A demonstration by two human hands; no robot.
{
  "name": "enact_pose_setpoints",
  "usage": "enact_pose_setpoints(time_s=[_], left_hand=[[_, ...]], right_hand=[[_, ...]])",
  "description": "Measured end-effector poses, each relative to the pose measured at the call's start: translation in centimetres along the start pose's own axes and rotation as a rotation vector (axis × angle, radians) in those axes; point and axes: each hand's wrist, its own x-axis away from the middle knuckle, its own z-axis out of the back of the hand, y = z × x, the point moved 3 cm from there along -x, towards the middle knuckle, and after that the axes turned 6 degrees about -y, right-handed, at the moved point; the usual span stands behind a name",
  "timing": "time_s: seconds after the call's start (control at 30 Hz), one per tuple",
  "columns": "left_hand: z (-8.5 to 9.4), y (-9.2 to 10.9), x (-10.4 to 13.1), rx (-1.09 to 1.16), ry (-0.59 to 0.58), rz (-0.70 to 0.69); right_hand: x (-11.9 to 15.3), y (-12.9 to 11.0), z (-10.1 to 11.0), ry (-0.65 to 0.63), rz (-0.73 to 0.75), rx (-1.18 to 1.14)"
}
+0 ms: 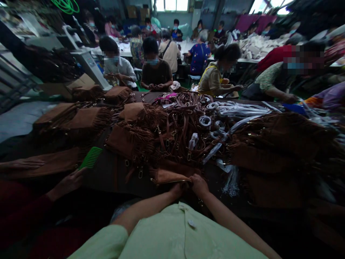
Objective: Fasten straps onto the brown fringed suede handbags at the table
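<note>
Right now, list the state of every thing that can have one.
Brown pouch: held, open or closed unclear
Right hand: gripping the pouch's end
Left hand: at the pouch, fingers mostly hidden
Green comb: in a co-worker's hand
Pale strap: coiled
Fringed bags: heaped

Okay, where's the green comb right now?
In the head view, the green comb is at left, in a neighbouring person's hand, at the right end of a brown fringed piece under that person's other hand.
</note>
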Motion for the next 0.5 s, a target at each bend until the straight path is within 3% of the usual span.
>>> enact_pose_setpoints(time_s=[0.17,0.3,0.37,0.5], left_hand=[[1.5,3.0,2.3,-0.002,-0.088,-0.143],[2.5,5.9,2.4,-0.124,-0.067,-0.262],[2.7,5.7,1.7,-0.162,-0.041,-0.233],[2.9,3.0,-0.3,-0.085,-0.08,-0.045]], right_hand=[[0.1,-0.6,0.6,-0.001,0.003,0.108],[-0.1,-1.3,0.6,-0.007,0.085,0.061],[-0.3,-1.1,0.3,-0.03,0.105,-0.017],[-0.7,0.0,-0.6,-0.123,0.109,-0.335]])
